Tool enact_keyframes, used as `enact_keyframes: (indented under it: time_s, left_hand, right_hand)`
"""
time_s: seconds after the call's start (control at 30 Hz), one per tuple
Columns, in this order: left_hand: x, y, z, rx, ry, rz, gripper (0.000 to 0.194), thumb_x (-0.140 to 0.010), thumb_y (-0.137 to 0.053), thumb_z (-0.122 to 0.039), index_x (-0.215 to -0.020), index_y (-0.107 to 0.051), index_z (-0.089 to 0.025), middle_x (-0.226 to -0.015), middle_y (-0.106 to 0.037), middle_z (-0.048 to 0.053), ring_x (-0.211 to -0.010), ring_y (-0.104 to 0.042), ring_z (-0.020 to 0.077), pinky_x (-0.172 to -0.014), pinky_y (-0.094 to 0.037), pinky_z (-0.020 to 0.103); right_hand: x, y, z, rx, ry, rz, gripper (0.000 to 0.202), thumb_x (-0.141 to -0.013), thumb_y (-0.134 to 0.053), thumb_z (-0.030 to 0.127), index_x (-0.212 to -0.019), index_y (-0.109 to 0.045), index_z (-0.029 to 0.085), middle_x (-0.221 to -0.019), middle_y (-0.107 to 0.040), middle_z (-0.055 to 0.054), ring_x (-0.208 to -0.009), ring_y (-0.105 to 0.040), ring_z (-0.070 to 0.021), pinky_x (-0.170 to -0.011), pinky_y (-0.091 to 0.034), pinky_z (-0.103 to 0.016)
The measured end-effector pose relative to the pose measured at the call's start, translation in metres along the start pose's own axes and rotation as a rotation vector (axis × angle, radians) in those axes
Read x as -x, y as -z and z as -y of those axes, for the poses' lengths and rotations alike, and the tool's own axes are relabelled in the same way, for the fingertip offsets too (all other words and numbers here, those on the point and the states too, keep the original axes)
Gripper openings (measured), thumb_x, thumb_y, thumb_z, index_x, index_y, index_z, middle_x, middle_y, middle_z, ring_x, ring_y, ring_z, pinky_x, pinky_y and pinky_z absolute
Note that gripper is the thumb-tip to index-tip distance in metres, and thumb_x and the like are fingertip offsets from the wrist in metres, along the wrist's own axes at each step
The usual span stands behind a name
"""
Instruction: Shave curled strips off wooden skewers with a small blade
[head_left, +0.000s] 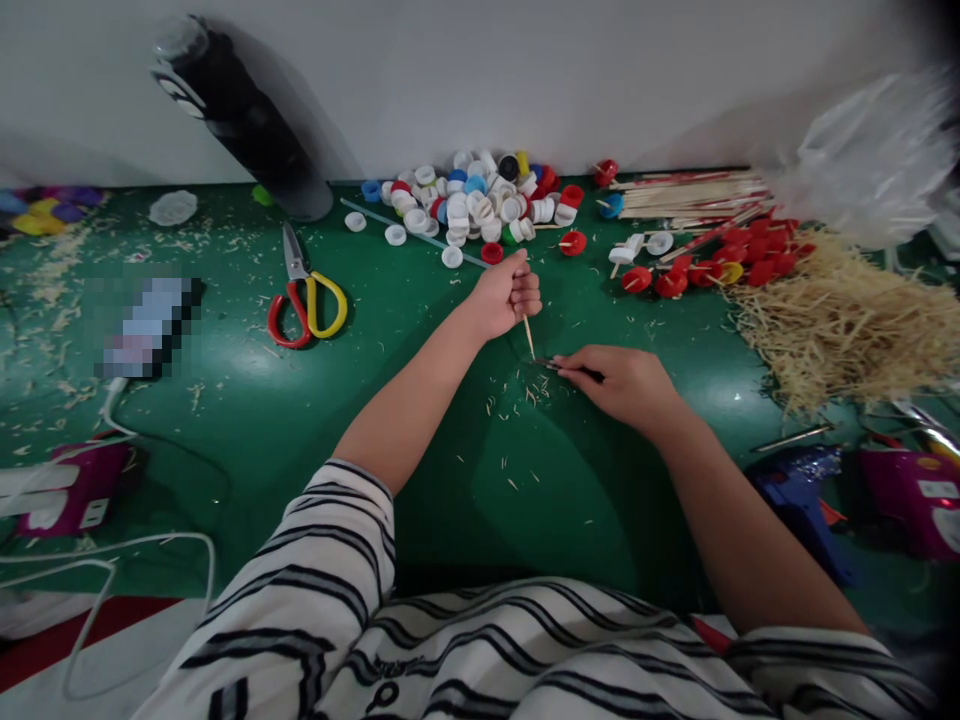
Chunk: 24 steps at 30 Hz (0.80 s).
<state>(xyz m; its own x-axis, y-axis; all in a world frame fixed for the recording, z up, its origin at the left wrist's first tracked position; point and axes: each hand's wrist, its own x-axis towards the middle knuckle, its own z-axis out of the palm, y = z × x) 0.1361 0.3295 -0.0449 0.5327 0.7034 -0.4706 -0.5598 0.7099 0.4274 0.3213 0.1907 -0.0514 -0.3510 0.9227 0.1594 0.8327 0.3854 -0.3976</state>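
Note:
My left hand point(506, 297) is closed around a thin wooden stick point(529, 337), which points down toward the green tabletop. To its right, my right hand point(619, 380) pinches a small metal blade point(548, 364); the blade meets the stick's lower tip. Most of the blade is hidden by my fingers, so its full shape cannot be made out. Pale wood shavings point(532, 388) lie scattered on the table below the tip. Just beyond my left hand sits a red bottle cap point(492, 253).
Behind my hands is a heap of bottle caps point(480, 205). Scissors point(304, 300), a phone point(150, 325) and a dark bottle point(247, 120) are on the left. Wooden sticks point(690, 195), red caps point(757, 245), straw-like shreds point(855, 320) and a blue glue gun point(806, 500) are right.

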Motion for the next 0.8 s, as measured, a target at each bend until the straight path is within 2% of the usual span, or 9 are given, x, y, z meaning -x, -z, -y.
enact_keyframes:
  time_s: [0.13, 0.2, 0.5, 0.67, 0.8]
  left_hand:
    - [-0.002, 0.002, 0.002, -0.05, 0.005, 0.023, 0.049, -0.102, -0.054, -0.043, -0.063, -0.038, -0.019, -0.051, -0.028, -0.009, -0.036, -0.026, 0.0044, -0.037, -0.024, 0.018]
    - [-0.002, 0.001, 0.002, -0.07, -0.011, 0.026, 0.049, -0.102, -0.054, -0.045, -0.063, -0.039, -0.018, -0.051, -0.029, -0.008, -0.036, -0.027, 0.0043, -0.037, -0.024, 0.018]
    - [0.0, -0.003, 0.007, -0.145, -0.044, 0.008, 0.049, -0.101, -0.055, -0.045, -0.065, -0.036, -0.019, -0.049, -0.03, -0.009, -0.035, -0.027, 0.0035, -0.036, -0.024, 0.017]
    - [0.004, -0.01, 0.009, -0.168, -0.054, -0.071, 0.049, -0.103, -0.051, -0.044, -0.064, -0.033, -0.02, -0.046, -0.023, -0.01, -0.032, -0.02, 0.0032, -0.033, -0.015, 0.015]
    - [0.005, -0.013, 0.011, -0.136, -0.09, -0.096, 0.056, -0.1, -0.048, -0.06, -0.064, -0.029, -0.021, -0.045, -0.019, -0.011, -0.031, -0.013, 0.0032, -0.031, -0.009, 0.015]
  right_hand:
    - [-0.01, -0.007, -0.001, -0.017, 0.017, -0.135, 0.019, -0.1, -0.061, 0.034, -0.101, -0.078, 0.026, -0.109, -0.081, 0.001, -0.097, -0.075, -0.0186, -0.07, -0.051, -0.029]
    - [-0.013, -0.011, -0.001, -0.015, 0.01, -0.147, 0.019, -0.1, -0.061, 0.034, -0.102, -0.078, 0.026, -0.108, -0.081, 0.001, -0.097, -0.075, -0.0182, -0.069, -0.05, -0.029]
    - [-0.017, -0.007, 0.0, 0.135, -0.005, 0.038, 0.021, -0.1, -0.058, 0.036, -0.098, -0.077, 0.027, -0.103, -0.081, 0.002, -0.089, -0.072, -0.0186, -0.06, -0.038, -0.03]
    - [-0.016, -0.002, 0.002, 0.125, -0.047, 0.123, 0.025, -0.1, -0.055, 0.039, -0.095, -0.077, 0.028, -0.095, -0.08, 0.001, -0.082, -0.07, -0.0191, -0.057, -0.033, -0.029]
    - [-0.015, 0.0, 0.004, 0.11, -0.054, 0.153, 0.026, -0.1, -0.054, 0.04, -0.095, -0.077, 0.029, -0.096, -0.08, 0.001, -0.081, -0.069, -0.0189, -0.057, -0.032, -0.029]
